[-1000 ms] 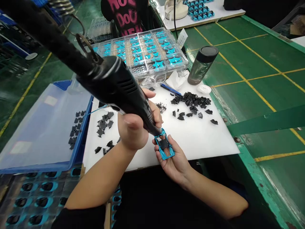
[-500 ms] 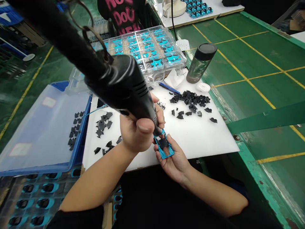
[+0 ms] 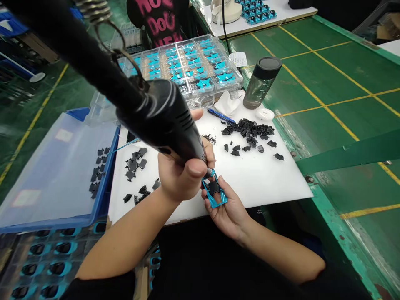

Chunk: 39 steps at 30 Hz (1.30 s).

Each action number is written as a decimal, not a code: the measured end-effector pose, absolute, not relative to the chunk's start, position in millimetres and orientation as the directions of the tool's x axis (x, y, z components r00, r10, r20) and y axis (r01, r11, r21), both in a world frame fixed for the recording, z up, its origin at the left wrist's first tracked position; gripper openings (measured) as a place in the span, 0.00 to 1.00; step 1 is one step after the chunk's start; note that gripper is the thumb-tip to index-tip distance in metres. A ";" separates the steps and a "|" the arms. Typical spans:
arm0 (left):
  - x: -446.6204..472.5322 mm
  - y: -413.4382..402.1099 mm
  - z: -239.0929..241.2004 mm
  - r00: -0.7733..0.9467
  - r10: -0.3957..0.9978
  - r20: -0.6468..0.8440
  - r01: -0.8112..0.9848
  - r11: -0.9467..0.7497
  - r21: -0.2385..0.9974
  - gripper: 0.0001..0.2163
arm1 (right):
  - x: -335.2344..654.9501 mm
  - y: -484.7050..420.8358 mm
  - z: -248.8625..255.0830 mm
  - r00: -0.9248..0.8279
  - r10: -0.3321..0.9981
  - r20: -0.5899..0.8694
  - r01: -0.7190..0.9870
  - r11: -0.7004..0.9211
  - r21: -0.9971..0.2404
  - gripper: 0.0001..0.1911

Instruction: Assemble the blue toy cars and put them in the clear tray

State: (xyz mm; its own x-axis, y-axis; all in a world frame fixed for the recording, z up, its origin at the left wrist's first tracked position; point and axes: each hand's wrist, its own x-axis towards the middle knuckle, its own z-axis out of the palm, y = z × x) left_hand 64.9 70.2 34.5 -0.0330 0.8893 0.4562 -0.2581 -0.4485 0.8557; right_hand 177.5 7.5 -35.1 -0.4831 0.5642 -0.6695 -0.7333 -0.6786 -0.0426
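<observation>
My left hand (image 3: 181,175) is wrapped round the lower end of a black electric screwdriver (image 3: 156,116) that hangs from a cable and hook at the upper left. Its tip presses on the top end of a small shiny blue toy car body (image 3: 215,192) fitted with a black insert. My right hand (image 3: 226,210) cradles that blue body from below, fingers curled round its sides, just over the near edge of the white work board (image 3: 265,179).
A pile of black plastic parts (image 3: 248,130) lies at the board's far right, more black pieces (image 3: 136,160) at its left. Behind stand clear trays of blue parts (image 3: 187,66), a dark bottle (image 3: 261,82), a blue pen (image 3: 220,116). A blue bin with translucent lid (image 3: 46,171) sits left.
The screwdriver body has shifted slightly right and lower, its tip staying on the blue car body. My right hand has barely moved.
</observation>
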 end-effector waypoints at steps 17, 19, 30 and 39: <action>67.6 67.9 32.9 -0.059 0.880 0.471 -0.161 -0.474 0.865 0.17 | 178.0 4.3 -36.9 -0.482 0.586 -0.651 -0.738 -0.673 -0.060 0.09; 67.8 67.4 33.1 -0.054 0.879 0.475 -0.174 -0.476 0.862 0.19 | 178.6 4.1 -37.5 -0.483 0.591 -0.646 -0.738 -0.671 -0.061 0.09; 65.8 66.2 58.8 -0.136 0.879 0.457 -0.193 -0.476 0.858 0.25 | 181.0 0.2 -44.0 -0.411 0.695 -0.590 -0.677 -0.666 -0.313 0.15; 35.4 123.7 104.6 -0.106 0.668 0.736 0.124 -0.726 0.677 0.15 | 223.5 7.7 -45.2 -0.171 0.893 0.416 0.374 0.449 -0.811 0.24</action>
State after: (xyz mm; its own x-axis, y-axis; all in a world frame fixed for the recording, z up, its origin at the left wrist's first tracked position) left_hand 35.4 123.7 104.6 -0.1064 0.6682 0.7363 0.1239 -0.7259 0.6766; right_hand 223.5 7.7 -45.2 -0.1713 0.8932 0.4158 0.3742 0.4494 -0.8112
